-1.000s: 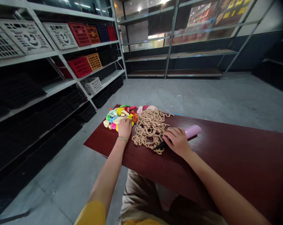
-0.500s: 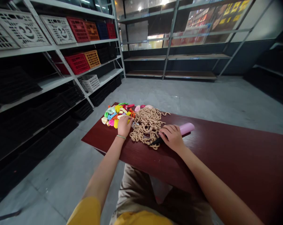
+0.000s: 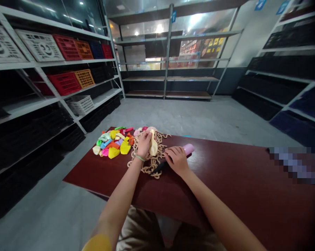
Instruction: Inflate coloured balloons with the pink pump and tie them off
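Deflated balloons lie in a bright pile left of a tan heap of twisted strands on a dark red counter. Over the heap, the left hand pinches a pale yellow balloon, its fingers hiding the neck. At the heap's right edge, the right hand curls over a black tool, its grip impossible to make out. A pink cylinder, partly hidden behind that hand, sits farther right. Beyond the heap, a pixelated patch obscures whatever lies there.
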`<act>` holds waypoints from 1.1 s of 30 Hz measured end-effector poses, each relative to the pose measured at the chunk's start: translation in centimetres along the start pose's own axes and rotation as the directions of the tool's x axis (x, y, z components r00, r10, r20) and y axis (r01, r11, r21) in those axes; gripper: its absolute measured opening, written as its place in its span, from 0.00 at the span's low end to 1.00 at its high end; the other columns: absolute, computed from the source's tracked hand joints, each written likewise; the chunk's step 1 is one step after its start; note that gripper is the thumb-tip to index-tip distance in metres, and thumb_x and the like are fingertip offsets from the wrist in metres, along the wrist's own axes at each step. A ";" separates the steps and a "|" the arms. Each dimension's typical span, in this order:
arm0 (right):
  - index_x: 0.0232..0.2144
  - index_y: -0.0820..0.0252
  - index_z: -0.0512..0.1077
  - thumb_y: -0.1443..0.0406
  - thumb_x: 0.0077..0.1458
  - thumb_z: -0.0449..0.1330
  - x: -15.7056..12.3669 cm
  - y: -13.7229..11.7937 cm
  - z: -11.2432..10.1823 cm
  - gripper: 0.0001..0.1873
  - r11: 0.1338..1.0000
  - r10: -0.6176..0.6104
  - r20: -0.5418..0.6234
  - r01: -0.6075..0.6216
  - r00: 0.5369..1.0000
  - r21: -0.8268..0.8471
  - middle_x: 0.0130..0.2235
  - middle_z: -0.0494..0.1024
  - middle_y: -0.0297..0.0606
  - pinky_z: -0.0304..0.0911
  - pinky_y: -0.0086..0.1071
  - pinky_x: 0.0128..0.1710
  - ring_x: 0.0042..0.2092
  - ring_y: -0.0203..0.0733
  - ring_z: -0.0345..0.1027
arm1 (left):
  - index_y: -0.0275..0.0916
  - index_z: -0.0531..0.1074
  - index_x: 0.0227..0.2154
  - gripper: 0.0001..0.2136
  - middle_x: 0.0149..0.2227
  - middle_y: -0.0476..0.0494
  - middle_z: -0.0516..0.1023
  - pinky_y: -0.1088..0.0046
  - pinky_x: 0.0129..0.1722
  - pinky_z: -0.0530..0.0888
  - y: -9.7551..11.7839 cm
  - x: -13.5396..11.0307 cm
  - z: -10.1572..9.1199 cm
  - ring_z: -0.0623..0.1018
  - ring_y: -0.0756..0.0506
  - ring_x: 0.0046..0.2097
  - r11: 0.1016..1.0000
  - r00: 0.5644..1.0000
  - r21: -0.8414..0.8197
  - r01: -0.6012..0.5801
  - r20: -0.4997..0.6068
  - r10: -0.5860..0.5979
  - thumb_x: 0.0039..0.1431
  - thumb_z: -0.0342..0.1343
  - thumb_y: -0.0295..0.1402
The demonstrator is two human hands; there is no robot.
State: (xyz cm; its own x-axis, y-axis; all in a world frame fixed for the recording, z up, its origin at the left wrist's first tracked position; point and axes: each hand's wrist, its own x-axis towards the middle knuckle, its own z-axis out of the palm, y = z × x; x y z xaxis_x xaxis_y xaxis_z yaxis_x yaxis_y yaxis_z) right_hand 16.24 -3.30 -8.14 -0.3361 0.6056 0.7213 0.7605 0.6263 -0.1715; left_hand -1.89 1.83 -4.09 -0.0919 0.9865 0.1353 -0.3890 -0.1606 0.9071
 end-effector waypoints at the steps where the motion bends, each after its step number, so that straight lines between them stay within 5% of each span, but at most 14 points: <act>1: 0.36 0.56 0.73 0.64 0.63 0.55 0.0 0.3 -0.1 0.07 0.999 0.039 -0.016 -0.039 0.999 -0.003 0.38 0.78 0.38 0.57 0.40 0.47 0.43 0.44 0.67 | 0.38 0.69 0.32 0.14 0.27 0.51 0.73 0.76 0.27 0.70 -0.5 -0.1 0.2 0.72 0.52 0.26 0.996 0.998 -0.071 0.053 0.018 -0.052 0.53 0.64 0.43; 5: 0.35 0.56 0.73 0.63 0.64 0.54 -0.1 1.8 0.1 0.09 0.986 0.166 -0.073 -0.166 0.983 0.015 0.36 0.78 0.38 0.58 0.41 0.46 0.42 0.44 0.69 | 0.37 0.69 0.31 0.16 0.28 0.50 0.73 0.76 0.28 0.72 -1.1 -1.1 -0.2 0.73 0.51 0.27 0.965 0.977 -0.161 0.209 0.083 -0.198 0.48 0.68 0.41; 10: 0.34 0.57 0.73 0.63 0.64 0.53 0.1 3.2 0.3 0.10 0.969 0.245 -0.026 -0.244 0.969 0.030 0.35 0.78 0.39 0.59 0.41 0.44 0.41 0.45 0.69 | 0.38 0.69 0.31 0.17 0.30 0.48 0.74 0.76 0.28 0.71 -0.9 -1.7 -0.5 0.73 0.51 0.28 0.972 0.975 -0.099 0.213 0.079 -0.206 0.49 0.67 0.45; 13: 0.39 0.55 0.75 0.63 0.65 0.52 0.7 4.5 -0.7 0.11 0.981 0.143 0.191 -0.165 0.971 0.105 0.39 0.80 0.38 0.61 0.40 0.46 0.43 0.44 0.71 | 0.38 0.72 0.30 0.15 0.30 0.48 0.73 0.78 0.29 0.69 -1.0 -1.5 -0.5 0.71 0.51 0.30 0.995 0.994 0.045 0.093 0.056 -0.096 0.50 0.66 0.44; 16: 0.45 0.50 0.75 0.67 0.63 0.52 1.8 6.0 -2.6 0.14 0.971 0.037 0.448 -0.137 0.893 0.195 0.45 0.81 0.33 0.64 0.37 0.46 0.45 0.40 0.73 | 0.38 0.74 0.31 0.13 0.29 0.50 0.73 0.78 0.29 0.68 -0.9 -1.4 -0.7 0.70 0.52 0.30 0.986 0.999 0.166 0.005 0.034 -0.011 0.51 0.66 0.43; 22: 0.50 0.44 0.74 0.65 0.61 0.55 2.1 8.2 -5.7 0.17 0.969 -0.095 0.663 -0.082 0.743 0.232 0.47 0.80 0.33 0.64 0.39 0.49 0.48 0.42 0.73 | 0.39 0.71 0.34 0.14 0.26 0.50 0.74 0.79 0.24 0.67 0.1 -2.0 -0.5 0.71 0.53 0.25 0.993 0.982 0.009 0.122 0.143 -0.122 0.55 0.63 0.45; 27: 0.56 0.45 0.69 0.67 0.49 0.64 0.2 8.0 -6.5 0.30 0.985 -0.120 0.614 0.015 0.780 0.174 0.52 0.77 0.36 0.60 0.43 0.53 0.53 0.47 0.69 | 0.36 0.74 0.35 0.15 0.34 0.44 0.78 0.75 0.35 0.76 0.2 -2.3 0.0 0.79 0.49 0.36 0.977 0.972 -0.112 0.182 0.168 -0.162 0.54 0.64 0.44; 33: 0.49 0.54 0.70 0.71 0.46 0.58 -0.8 6.8 -6.1 0.25 0.998 0.031 0.522 -0.051 0.853 0.025 0.51 0.75 0.42 0.59 0.44 0.51 0.51 0.50 0.67 | 0.38 0.72 0.33 0.13 0.32 0.50 0.76 0.74 0.42 0.77 -0.1 -1.7 -0.3 0.79 0.52 0.36 0.963 0.989 -0.229 0.144 0.078 -0.129 0.50 0.69 0.36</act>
State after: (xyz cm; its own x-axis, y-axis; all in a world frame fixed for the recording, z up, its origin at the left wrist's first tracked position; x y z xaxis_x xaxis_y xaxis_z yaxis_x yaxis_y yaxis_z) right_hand 25.07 -2.50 -5.76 -0.5533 0.7915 0.2595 0.7623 0.6067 -0.2253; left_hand -1.94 0.11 -4.50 0.0307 0.9984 0.0480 -0.5980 -0.0201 0.8012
